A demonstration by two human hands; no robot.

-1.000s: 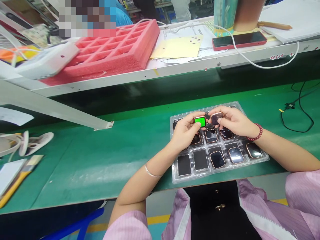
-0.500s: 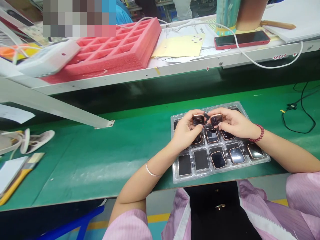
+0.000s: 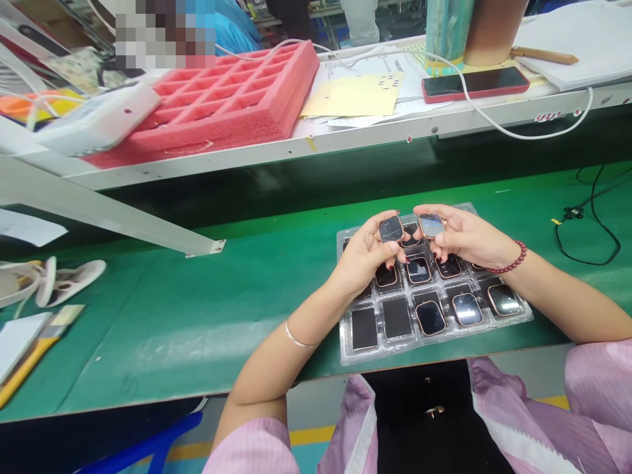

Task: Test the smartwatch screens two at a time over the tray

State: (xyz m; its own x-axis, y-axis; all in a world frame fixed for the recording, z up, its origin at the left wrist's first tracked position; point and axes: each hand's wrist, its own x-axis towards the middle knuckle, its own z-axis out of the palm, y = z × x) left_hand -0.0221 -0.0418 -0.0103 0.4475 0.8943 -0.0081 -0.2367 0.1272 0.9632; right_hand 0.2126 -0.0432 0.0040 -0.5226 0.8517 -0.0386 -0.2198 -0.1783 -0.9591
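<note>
My left hand point(image 3: 363, 253) pinches a square smartwatch body point(image 3: 392, 229) with a gold rim, its dark screen facing up at me. A second gold-rimmed watch body point(image 3: 431, 226), its screen catching light, is gripped by my right hand point(image 3: 467, 236). Both watches are held side by side, a little apart, over a clear plastic tray point(image 3: 348, 355). Several more watch bodies lie in the tray's compartments, among them a front-row one point(image 3: 430, 317). Two front-left compartments show only dark rectangular pads point(image 3: 397, 317). My hands hide part of the back row.
Behind the bench a white shelf carries a red foam tray point(image 3: 222, 99), papers, a phone point(image 3: 475, 84) and cylindrical containers. A white post point(image 3: 148, 217) meets the green bench at left, near a brush point(image 3: 39, 352) and sandal-like items. Black cable point(image 3: 587, 230) lies at right.
Both watch bodies have tilted so their screens face me more. The right one now looks bright with reflection. My hands have risen slightly; the tray stays put.
</note>
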